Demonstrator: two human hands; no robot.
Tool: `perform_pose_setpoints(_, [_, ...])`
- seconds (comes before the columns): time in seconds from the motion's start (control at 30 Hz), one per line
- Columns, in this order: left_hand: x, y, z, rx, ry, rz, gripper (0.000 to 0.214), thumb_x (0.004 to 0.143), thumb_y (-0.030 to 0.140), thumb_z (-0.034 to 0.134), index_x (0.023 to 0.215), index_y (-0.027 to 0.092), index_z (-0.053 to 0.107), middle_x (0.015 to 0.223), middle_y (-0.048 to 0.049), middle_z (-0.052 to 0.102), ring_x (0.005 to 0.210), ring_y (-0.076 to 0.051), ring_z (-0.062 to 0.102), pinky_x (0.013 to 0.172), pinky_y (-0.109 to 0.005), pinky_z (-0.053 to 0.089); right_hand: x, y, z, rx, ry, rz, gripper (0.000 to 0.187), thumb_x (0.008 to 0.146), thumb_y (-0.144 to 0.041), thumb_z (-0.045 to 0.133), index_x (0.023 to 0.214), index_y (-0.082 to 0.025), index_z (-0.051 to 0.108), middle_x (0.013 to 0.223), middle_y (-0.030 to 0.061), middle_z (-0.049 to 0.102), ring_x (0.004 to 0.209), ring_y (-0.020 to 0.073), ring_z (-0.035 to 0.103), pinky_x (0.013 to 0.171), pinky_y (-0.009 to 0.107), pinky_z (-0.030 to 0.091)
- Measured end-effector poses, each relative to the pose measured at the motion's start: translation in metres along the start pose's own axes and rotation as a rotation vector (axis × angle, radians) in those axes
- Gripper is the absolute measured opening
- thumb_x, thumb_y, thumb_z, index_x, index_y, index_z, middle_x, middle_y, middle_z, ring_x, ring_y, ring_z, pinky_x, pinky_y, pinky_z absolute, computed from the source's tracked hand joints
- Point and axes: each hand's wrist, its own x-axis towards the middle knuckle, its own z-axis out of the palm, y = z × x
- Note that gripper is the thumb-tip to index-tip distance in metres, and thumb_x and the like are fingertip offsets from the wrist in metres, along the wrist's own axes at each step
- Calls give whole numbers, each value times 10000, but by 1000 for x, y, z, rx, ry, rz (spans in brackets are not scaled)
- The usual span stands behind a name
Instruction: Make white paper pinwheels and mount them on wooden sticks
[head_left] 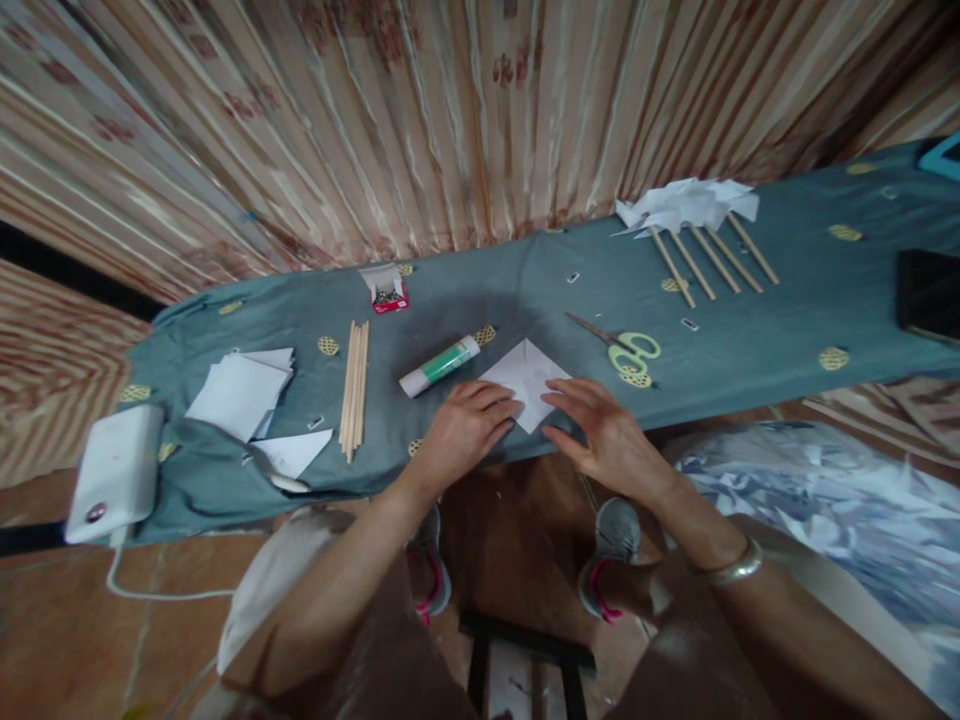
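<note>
A white square of paper (529,376) lies cornerwise near the front edge of a table covered in blue-grey cloth (750,330). My left hand (461,430) rests on the paper's left corner, fingers stretched flat. My right hand (600,432) lies flat on its lower right edge, fingers spread; a metal bangle sits on that wrist. A glue stick (439,366) with a green label lies just left of the paper. Yellow-handled scissors (626,350) lie just right of it.
A stack of white paper squares (241,395) and a bundle of wooden sticks (355,388) lie at left, next to a white box (116,470). A small red box of pins (388,288) sits behind. Finished paper pinwheels on sticks (694,225) lie at back right. A dark tablet (930,295) sits far right.
</note>
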Motion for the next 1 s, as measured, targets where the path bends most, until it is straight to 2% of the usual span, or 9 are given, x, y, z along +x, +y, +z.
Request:
perform_pose_setpoints(0.17, [2,-2,-3,49,38,62,208,922,225,520,1028,144,680,1047,-78,705,1019,-211,609,880,-363,521,1,2,-1,-3,14,-4,334,864,-317,607,1165,-173,621,1253,141,620,1186,302,538,1004,525,461])
perform_pose_setpoints(0.3, [3,-1,-2,64,67,74,188,921,215,521,960,141,690,1020,-81,704,998,-199,612,864,-352,533,2,1,-2,-24,22,-17,419,824,-362,661,1170,-131,608,1250,166,614,1187,309,531,1010,501,465])
perform_pose_setpoints(0.4, [4,-1,0,74,63,73,187,923,202,517,958,139,689,1005,-85,700,984,-194,614,855,-351,536,2,-2,0,-23,17,-30,455,810,-372,677,1190,-137,590,1269,170,602,1199,315,522,1019,513,451])
perform_pose_setpoints(0.57, [7,1,2,44,89,40,186,925,189,508,962,114,674,975,-98,704,956,-201,620,840,-358,534,3,-3,2,59,33,24,375,812,-356,677,1142,-190,610,1247,137,620,1184,298,543,1003,513,456])
perform_pose_setpoints(0.83, [0,27,2,-137,67,6,154,920,171,512,945,122,655,936,-76,693,922,-188,612,838,-341,523,-8,-5,-3,269,39,172,157,824,-308,664,963,-238,675,1262,89,624,1207,263,543,1011,464,443])
perform_pose_setpoints(1.0, [0,30,4,-180,92,-21,140,917,169,512,925,132,646,923,-72,686,903,-182,609,831,-341,536,-8,-7,2,292,48,208,63,836,-257,635,825,-234,693,1267,76,619,1205,251,541,1007,441,441])
